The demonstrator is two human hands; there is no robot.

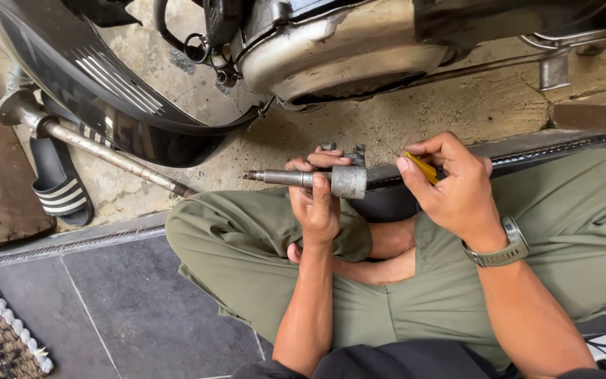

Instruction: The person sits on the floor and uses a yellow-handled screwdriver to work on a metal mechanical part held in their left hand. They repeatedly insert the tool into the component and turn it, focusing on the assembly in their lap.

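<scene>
Left hand (317, 203): fingers clamped round grey metal shaft part (310, 179), held level above crossed legs. Right hand (450, 186): fingertips pinched on yellow-handled tool (422, 167), tip just beside part's block end.

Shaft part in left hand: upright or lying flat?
Lying flat. The shaft part runs level, thin tip pointing left, thick block end right, gripped mid-length by the left hand. The right hand holds a yellow tool beside it.

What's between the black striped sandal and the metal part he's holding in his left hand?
In the head view, a long rusty metal rod slants across the bare concrete floor between the sandal and the metal part in the left hand.
</scene>
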